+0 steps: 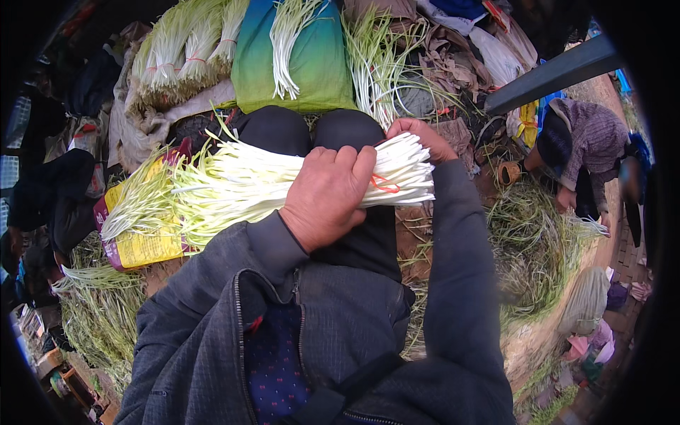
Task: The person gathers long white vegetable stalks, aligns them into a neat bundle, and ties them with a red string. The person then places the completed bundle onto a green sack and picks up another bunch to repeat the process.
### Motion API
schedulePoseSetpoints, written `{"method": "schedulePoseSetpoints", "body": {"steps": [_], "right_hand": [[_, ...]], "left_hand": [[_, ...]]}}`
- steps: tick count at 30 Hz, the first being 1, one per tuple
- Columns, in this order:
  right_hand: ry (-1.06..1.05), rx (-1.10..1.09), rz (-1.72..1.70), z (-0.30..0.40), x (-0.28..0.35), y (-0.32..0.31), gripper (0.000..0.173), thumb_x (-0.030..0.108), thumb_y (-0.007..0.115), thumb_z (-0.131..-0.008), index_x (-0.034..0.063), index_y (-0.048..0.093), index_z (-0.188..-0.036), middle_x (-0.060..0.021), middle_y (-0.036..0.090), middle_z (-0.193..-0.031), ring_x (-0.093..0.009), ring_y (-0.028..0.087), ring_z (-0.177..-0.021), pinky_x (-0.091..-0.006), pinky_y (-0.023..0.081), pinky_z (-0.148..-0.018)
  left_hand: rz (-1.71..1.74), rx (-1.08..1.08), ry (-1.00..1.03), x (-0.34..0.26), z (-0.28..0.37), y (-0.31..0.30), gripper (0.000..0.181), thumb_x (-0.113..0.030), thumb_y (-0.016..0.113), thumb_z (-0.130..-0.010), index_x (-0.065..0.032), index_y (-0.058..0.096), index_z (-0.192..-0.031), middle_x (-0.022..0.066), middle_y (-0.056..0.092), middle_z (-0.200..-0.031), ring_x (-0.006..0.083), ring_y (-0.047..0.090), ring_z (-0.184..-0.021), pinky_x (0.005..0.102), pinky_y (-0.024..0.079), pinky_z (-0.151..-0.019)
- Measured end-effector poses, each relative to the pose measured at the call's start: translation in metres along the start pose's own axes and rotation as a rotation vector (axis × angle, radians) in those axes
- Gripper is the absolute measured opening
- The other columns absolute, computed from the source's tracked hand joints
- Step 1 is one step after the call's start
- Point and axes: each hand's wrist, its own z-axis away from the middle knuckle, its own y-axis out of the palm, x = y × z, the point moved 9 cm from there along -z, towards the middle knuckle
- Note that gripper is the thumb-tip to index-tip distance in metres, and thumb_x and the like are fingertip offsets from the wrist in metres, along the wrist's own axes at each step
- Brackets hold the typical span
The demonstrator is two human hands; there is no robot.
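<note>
Across my lap lies a thick bundle of blanched leafy stalks (249,175), white at the cut ends on the right and yellow-green at the tips on the left. My left hand (332,196) wraps over its middle and grips it. Just right of those fingers, a red band (383,184) shows around the white part. My right hand (422,138) is at the far side of the white ends, its fingers partly hidden by the bundle, so its grip is unclear. Before my knees, a loose bunch of white stalks (287,50) rests on a green-blue cloth-covered surface (321,69).
Banded bundles (183,50) are stacked at the far left, and loose stalks (374,69) lie right of the cloth. A yellow and maroon printed sack (151,247) lies left. Another person (589,138) bends over a heap of leaves (526,249) at right, below a dark beam (552,74).
</note>
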Motion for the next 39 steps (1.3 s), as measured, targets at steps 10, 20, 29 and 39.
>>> {"method": "schedulePoseSetpoints", "body": {"steps": [10, 20, 29, 39], "right_hand": [[-0.295, -0.534, -0.578, 0.070, -0.095, 0.047, 0.045, 0.021, 0.064, -0.115, 0.0038, 0.062, -0.157, -0.0100, 0.071, -0.150, -0.022, 0.071, -0.132, -0.0389, 0.059, -0.110], [-0.373, -0.888, 0.525, 0.156, -0.007, 0.149, 0.001, 0.000, 0.073, -0.097, -0.0006, 0.075, -0.096, -0.0087, 0.074, -0.090, -0.022, 0.070, -0.083, -0.0371, 0.055, -0.077], [-0.396, -0.767, 0.939, 0.144, 0.031, 0.214, 0.004, -0.003, 0.073, -0.093, -0.0026, 0.069, -0.094, -0.0185, 0.071, -0.090, -0.036, 0.071, -0.083, -0.0430, 0.056, -0.076], [-0.126, -0.750, 0.260, 0.144, 0.026, 0.199, 0.005, -0.002, 0.067, -0.096, -0.0018, 0.070, -0.092, -0.0030, 0.070, -0.083, -0.009, 0.060, -0.078, -0.0299, 0.051, -0.071]], "left_hand": [[-0.002, -0.016, -0.017, 0.012, -0.003, 0.001, 0.085, -0.017, 0.090, -0.066, -0.0047, 0.056, -0.143, 0.0158, 0.064, -0.108, 0.0418, 0.066, -0.098, 0.0503, 0.051, -0.089], [0.031, -0.076, -0.001, 0.022, -0.004, 0.003, 0.070, -0.018, 0.088, -0.068, -0.0050, 0.060, -0.131, 0.0180, 0.066, -0.105, 0.0449, 0.067, -0.095, 0.0532, 0.053, -0.083], [0.037, -0.053, 0.009, 0.025, -0.003, 0.010, 0.059, -0.020, 0.088, -0.069, -0.0045, 0.060, -0.119, 0.0170, 0.065, -0.100, 0.0437, 0.068, -0.094, 0.0532, 0.053, -0.081], [0.009, -0.085, 0.023, 0.022, 0.001, 0.008, 0.057, -0.029, 0.091, -0.073, -0.0061, 0.060, -0.114, 0.0152, 0.066, -0.099, 0.0411, 0.070, -0.094, 0.0521, 0.053, -0.082]]}}
